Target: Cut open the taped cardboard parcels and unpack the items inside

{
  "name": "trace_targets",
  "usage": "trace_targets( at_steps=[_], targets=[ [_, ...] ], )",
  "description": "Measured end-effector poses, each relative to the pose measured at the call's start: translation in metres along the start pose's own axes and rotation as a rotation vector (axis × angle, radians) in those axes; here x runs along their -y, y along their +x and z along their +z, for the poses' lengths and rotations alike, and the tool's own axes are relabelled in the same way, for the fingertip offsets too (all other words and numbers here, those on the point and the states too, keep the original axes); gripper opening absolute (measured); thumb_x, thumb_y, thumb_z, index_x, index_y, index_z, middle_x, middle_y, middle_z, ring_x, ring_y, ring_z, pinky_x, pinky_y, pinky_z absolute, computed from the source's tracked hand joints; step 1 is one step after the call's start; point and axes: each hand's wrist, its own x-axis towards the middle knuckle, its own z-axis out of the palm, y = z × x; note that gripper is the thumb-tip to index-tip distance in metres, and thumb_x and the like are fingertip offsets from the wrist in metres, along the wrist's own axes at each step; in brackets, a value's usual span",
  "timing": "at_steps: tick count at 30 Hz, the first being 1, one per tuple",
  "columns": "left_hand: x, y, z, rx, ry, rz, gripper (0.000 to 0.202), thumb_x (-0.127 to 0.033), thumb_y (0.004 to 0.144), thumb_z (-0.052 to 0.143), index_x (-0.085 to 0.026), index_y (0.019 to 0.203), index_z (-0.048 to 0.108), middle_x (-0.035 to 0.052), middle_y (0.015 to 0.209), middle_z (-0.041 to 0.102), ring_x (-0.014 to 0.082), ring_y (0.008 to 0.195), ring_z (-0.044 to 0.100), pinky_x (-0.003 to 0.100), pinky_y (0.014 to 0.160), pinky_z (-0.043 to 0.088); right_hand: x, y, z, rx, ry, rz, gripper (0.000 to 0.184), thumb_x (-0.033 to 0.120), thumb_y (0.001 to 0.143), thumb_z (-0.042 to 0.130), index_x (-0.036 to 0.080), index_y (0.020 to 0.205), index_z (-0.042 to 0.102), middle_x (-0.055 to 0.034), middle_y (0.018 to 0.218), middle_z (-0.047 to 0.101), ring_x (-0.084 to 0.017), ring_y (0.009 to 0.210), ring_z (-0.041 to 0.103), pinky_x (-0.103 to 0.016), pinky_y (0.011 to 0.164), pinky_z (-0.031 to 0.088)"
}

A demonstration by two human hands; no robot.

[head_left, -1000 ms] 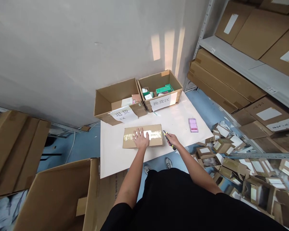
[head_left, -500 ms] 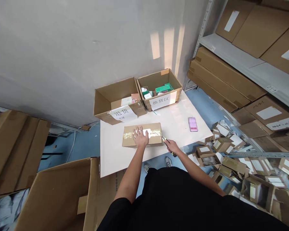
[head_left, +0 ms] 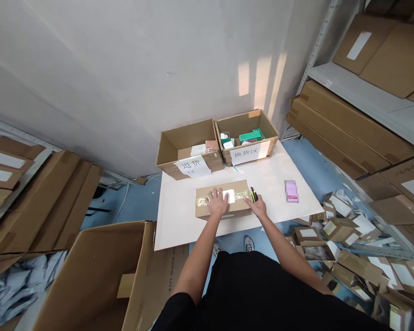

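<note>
A taped cardboard box (head_left: 207,210) with a white label and shiny yellowish tape lies on the white table (head_left: 174,225). My left hand (head_left: 216,203) rests on its top with the fingers spread, partly covering the tape and label. At the box's right end is my right hand (head_left: 260,208), closed around a black and yellow utility knife (head_left: 254,194). The knife points away from me, beside the box, and its blade is too small to make out. My right thumb reaches to the box's edge.
Behind the box stand two open cartons with handwritten signs, the left carton (head_left: 169,170) and the right carton (head_left: 272,146), holding small packages. A pixelated pink item (head_left: 291,191) lies at right. A large open carton (head_left: 89,257) stands lower left; discarded boxes (head_left: 338,230) cover the floor right.
The view has swung left, so everything sits further right. The knife has turned from pointing at the box's end to pointing away from me, and my right hand has moved against the box.
</note>
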Motion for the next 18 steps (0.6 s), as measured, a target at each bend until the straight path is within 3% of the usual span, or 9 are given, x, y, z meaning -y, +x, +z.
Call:
trace_targets(
  at_steps=[5,12,18],
  targets=[
    [0.061,-0.006,-0.017,-0.068,-0.002,0.054,0.078,-0.069,0.101,0.031,-0.027,0.166,0.036,0.0036,0.176,0.021,0.0363,0.164,0.004,0.058,0.131,0.007,0.001,-0.003,0.001,0.000,0.065,-0.012,0.055,0.065,0.066,0.084,0.027,0.097,0.059,-0.0031,0.089,0.074,-0.028,0.086,0.070,-0.035,0.076,0.052],
    [0.113,0.004,-0.033,-0.077,-0.098,0.057,0.076,-0.072,0.101,0.030,-0.032,0.165,0.037,0.0004,0.176,0.024,0.0350,0.164,0.009,0.057,0.131,0.013,0.006,-0.011,0.013,0.032,0.473,-0.065,0.051,0.071,0.075,0.076,0.026,0.088,0.056,0.0040,0.065,0.062,-0.017,0.055,0.060,-0.028,0.053,0.049],
    [0.204,0.012,-0.051,-0.051,-0.299,-0.006,0.073,-0.068,0.105,0.021,-0.032,0.167,0.031,0.0009,0.176,0.023,0.0297,0.164,0.011,0.056,0.130,0.022,0.010,-0.004,0.040,-0.011,0.417,-0.106,0.049,0.072,0.079,0.068,0.025,0.087,0.054,0.0027,0.069,0.066,-0.017,0.059,0.067,-0.028,0.058,0.052]
  ],
)
